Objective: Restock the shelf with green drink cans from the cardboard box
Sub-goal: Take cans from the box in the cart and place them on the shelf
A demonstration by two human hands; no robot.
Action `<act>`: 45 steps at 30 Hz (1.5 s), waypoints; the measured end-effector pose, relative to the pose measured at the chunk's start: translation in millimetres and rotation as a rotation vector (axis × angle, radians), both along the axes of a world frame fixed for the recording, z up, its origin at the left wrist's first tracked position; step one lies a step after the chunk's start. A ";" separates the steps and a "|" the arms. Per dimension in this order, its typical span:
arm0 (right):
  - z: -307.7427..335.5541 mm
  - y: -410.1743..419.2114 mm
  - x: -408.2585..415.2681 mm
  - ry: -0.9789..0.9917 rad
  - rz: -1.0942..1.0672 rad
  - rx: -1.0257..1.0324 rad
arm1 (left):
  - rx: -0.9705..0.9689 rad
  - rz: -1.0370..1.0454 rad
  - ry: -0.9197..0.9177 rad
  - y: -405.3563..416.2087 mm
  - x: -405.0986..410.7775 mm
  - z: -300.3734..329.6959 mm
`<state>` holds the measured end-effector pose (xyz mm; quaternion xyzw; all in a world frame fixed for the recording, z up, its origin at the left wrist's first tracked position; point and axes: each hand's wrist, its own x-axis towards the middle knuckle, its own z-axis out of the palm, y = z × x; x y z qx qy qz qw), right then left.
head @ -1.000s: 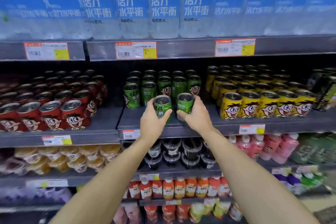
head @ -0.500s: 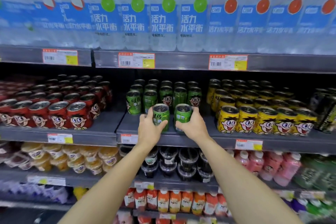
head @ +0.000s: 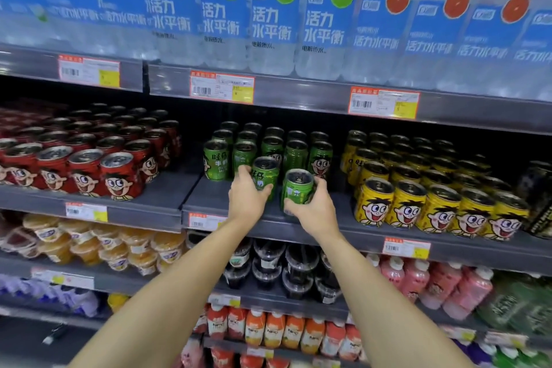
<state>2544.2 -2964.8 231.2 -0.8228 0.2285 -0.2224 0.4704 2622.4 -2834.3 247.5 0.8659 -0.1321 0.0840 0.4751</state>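
Both hands are up at the middle shelf (head: 343, 225), each clamped on one green can. Left hand (head: 246, 203) grips a can (head: 266, 173) that's upright, touching or nearly touching the front row of shelved green cans (head: 268, 148). Right hand (head: 313, 209) wraps a second can (head: 295, 190), tilted a bit, nearer the shelf edge, w/ bare shelf just behind it. Rows lie straight ahead & far; left can is closer to its slot. Cardboard box not in view.
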 end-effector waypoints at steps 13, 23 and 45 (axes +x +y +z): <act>-12.2 -8.1 3.9 -0.026 -0.011 -0.040 | 0.109 0.118 -0.052 -42.8 22.5 2.7; -11.8 -5.4 1.7 -0.041 -0.042 -0.085 | 0.156 0.109 -0.071 -44.6 33.1 1.5; -6.2 -0.8 -2.9 -0.006 -0.026 -0.105 | 0.904 -0.148 -0.191 1.0 36.6 3.2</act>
